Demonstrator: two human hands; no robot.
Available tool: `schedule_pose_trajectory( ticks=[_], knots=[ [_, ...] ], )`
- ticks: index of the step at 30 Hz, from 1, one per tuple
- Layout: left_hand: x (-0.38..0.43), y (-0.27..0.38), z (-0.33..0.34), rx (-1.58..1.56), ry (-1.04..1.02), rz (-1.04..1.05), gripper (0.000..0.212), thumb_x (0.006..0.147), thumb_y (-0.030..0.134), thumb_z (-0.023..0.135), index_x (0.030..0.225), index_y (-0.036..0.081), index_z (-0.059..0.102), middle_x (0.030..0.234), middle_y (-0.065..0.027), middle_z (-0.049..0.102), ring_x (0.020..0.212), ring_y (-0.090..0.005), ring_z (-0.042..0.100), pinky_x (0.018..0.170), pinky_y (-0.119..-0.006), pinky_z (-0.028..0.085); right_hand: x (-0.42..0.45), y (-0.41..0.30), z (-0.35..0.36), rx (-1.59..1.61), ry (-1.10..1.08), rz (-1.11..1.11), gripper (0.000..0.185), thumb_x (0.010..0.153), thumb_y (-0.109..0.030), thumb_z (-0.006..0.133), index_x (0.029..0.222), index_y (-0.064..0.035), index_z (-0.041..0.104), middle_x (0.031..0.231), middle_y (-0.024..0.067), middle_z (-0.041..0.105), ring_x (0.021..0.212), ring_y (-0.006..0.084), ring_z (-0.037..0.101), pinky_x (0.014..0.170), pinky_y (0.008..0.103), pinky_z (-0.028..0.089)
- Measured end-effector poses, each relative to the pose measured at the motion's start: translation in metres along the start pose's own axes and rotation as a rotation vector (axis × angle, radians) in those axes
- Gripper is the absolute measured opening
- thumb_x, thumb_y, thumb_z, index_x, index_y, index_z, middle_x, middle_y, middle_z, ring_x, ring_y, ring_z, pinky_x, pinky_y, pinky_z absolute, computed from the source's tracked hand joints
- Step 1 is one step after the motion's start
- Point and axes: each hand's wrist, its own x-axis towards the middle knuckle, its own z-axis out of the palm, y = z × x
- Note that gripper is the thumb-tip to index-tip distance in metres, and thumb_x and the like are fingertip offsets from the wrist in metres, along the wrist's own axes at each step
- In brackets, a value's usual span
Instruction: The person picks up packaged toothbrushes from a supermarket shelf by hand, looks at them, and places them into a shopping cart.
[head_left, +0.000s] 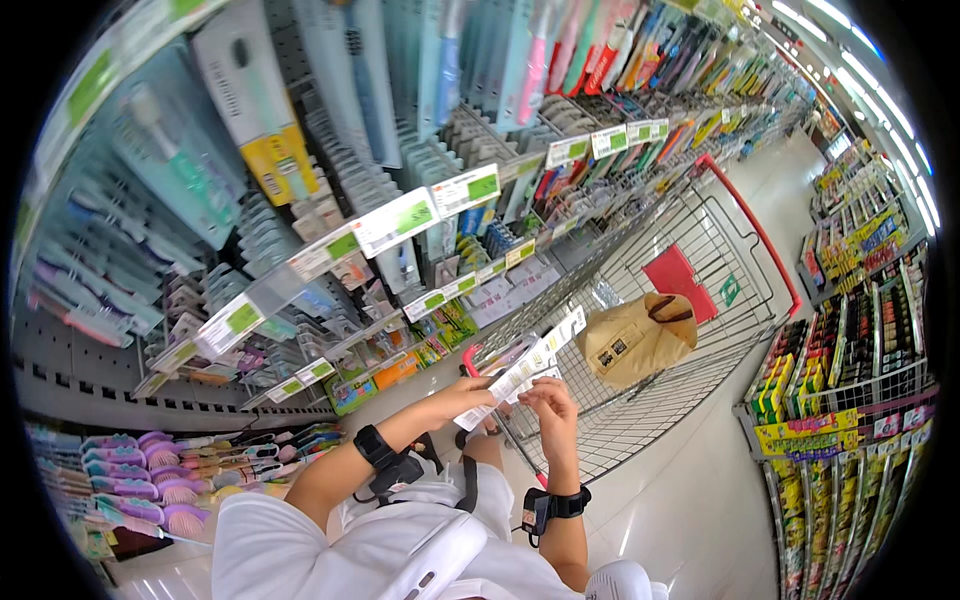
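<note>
My left hand (461, 396) grips the near end of a long flat printed package (517, 379), white and narrow, which slants up and to the right over the near side of the shopping cart. My right hand (551, 409) is raised at the package's right side, its fingertips at a small white printed piece by the package edge; whether they pinch it is hard to tell. Beyond the hands, a brown paper bag (637, 341) with a printed label lies in the wire shopping cart (675, 409). Both wrists wear black straps with small devices.
Shelves of packaged toothbrushes (187, 165) with price tags (397, 221) rise ahead and to the left. Hairbrushes (142, 480) hang at the lower left. A display rack of small packaged goods (817, 420) stands right of the cart. The tiled aisle floor (660, 480) runs between them.
</note>
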Motion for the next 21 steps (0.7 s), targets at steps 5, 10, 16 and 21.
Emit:
schedule_pose_trajectory(
  ticks=[5, 10, 16, 21],
  knots=[
    [-0.052, 0.007, -0.004, -0.171, -0.085, 0.072, 0.040, 0.079, 0.018, 0.051, 0.115, -0.001, 0.045, 0.096, -0.0127, 0.058, 0.066, -0.0135, 0.057, 0.058, -0.024, 0.048, -0.021, -0.005, 0.025, -0.006, -0.124, -0.003, 0.014, 0.074, 0.008, 0.045, 0.084, 0.0038, 0.055, 0.087, 0.0079, 0.054, 0.080, 0.0166, 0.056, 0.073, 0.0263, 0.044],
    [-0.093, 0.002, -0.015, 0.046, 0.055, 0.281, 0.051, 0.078, 0.021, 0.059, 0.122, 0.004, 0.041, 0.094, -0.0044, 0.056, 0.069, -0.0059, 0.050, 0.059, -0.018, 0.041, -0.040, -0.016, 0.067, 0.006, -0.288, 0.091, 0.015, 0.079, -0.001, 0.050, 0.093, 0.0031, 0.053, 0.085, 0.0084, 0.058, 0.081, 0.0163, 0.056, 0.073, 0.0264, 0.045],
    [-0.137, 0.016, -0.022, 0.104, 0.202, 0.537, 0.058, 0.072, 0.009, 0.050, 0.127, 0.003, 0.033, 0.122, -0.0100, 0.040, 0.111, -0.0167, 0.039, 0.092, -0.027, 0.030, -0.049, -0.021, 0.116, 0.001, -0.657, 0.106, 0.025, 0.084, -0.011, 0.052, 0.105, 0.0019, 0.047, 0.096, 0.0085, 0.056, 0.088, 0.0153, 0.054, 0.080, 0.0295, 0.044],
    [-0.165, 0.025, -0.015, 0.090, 0.249, 0.779, 0.069, 0.061, 0.002, 0.043, 0.129, 0.000, 0.028, 0.127, -0.0112, 0.035, 0.120, -0.0192, 0.033, 0.098, -0.028, 0.025, -0.052, -0.029, 0.153, -0.001, -0.703, 0.092, 0.034, 0.084, -0.009, 0.051, 0.114, 0.0028, 0.041, 0.105, 0.0087, 0.053, 0.095, 0.0149, 0.052, 0.081, 0.0294, 0.044]
  ],
)
